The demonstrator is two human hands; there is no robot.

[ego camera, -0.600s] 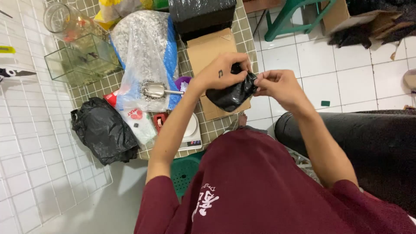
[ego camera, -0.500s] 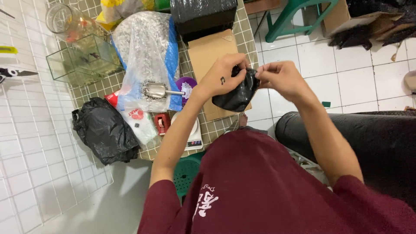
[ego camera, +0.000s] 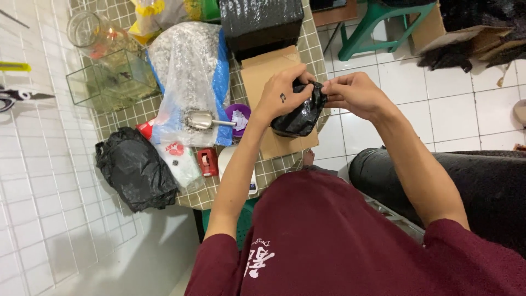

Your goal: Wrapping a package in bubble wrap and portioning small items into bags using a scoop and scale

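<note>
Maroon short-sleeved shirt with white print, bare forearms.

White tiled floor (ego camera: 455, 115), green stool (ego camera: 378, 22)

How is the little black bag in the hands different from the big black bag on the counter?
The small black bag is held up by the left hand and right hand; the large black bag lies untouched at the tiled counter's edge. The small one looks tight and rounded, the large one slumped and crumpled. Both are shiny black plastic.
</note>
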